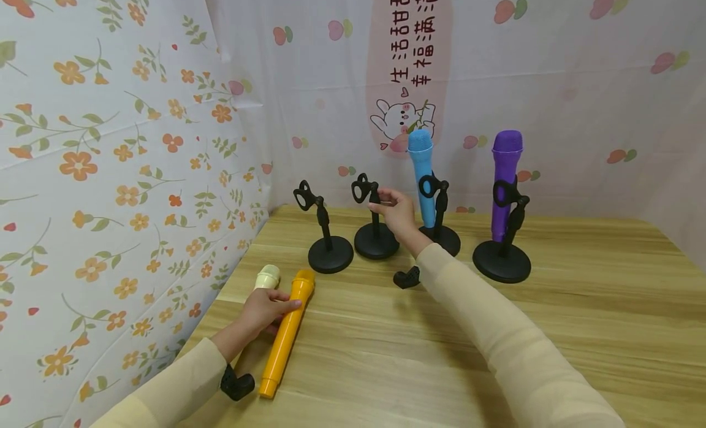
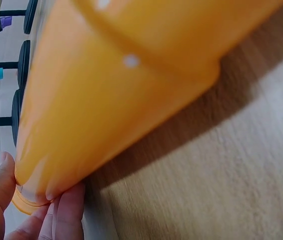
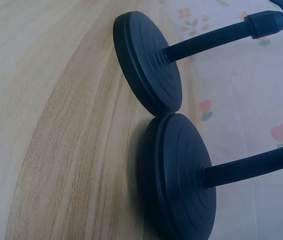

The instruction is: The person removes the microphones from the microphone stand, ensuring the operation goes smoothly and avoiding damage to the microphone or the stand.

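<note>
An orange toy microphone (image 1: pixel 285 339) lies on the wooden table (image 1: pixel 579 330) with a cream one (image 1: pixel 267 276) beside it. My left hand (image 1: pixel 284 305) grips the orange microphone (image 2: pixel 121 90) near its head, thumb over it, fingers (image 2: pixel 69 210) under it. My right hand (image 1: pixel 380 201) pinches the clip on the second of two empty black stands (image 1: pixel 377 241); its base (image 3: pixel 179 175) touches the other empty stand's base (image 3: pixel 149 62). That first empty stand (image 1: pixel 330 253) is on the left. A blue microphone (image 1: pixel 421 170) and a purple microphone (image 1: pixel 504 170) sit upright in stands further right.
A floral cloth (image 1: pixel 110 170) walls the left side and a printed curtain (image 1: pixel 579 78) hangs behind the stands. Black wrist mounts show at my left wrist (image 1: pixel 238 384) and right wrist (image 1: pixel 407 276). Bare wood extends to the right and front.
</note>
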The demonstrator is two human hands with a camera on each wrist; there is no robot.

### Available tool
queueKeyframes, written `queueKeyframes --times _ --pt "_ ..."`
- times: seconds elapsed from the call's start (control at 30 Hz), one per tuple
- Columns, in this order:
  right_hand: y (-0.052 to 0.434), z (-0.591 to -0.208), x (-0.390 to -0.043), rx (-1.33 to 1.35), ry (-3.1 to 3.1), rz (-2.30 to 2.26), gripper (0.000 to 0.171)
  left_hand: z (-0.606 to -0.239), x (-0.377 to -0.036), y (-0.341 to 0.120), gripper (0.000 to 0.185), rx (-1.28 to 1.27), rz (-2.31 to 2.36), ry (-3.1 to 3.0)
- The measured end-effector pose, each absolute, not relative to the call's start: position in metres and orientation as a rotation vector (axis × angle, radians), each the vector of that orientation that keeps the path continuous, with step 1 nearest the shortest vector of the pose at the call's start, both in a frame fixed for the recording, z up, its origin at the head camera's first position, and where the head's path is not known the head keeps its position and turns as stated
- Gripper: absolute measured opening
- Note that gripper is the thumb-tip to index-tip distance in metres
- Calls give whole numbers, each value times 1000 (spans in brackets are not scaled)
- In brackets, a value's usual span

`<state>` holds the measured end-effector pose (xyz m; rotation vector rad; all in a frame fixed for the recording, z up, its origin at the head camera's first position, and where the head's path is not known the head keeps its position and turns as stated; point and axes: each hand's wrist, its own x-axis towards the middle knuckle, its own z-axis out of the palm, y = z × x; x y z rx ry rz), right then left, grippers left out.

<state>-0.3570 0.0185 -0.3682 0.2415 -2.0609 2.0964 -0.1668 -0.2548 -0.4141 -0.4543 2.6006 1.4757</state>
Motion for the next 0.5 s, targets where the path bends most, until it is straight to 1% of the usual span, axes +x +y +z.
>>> queueKeyframes --times 0.5 --pt "16 -373 -359 251 -2079 2093 38 -411 -166 -252 32 -436 1457 2624"
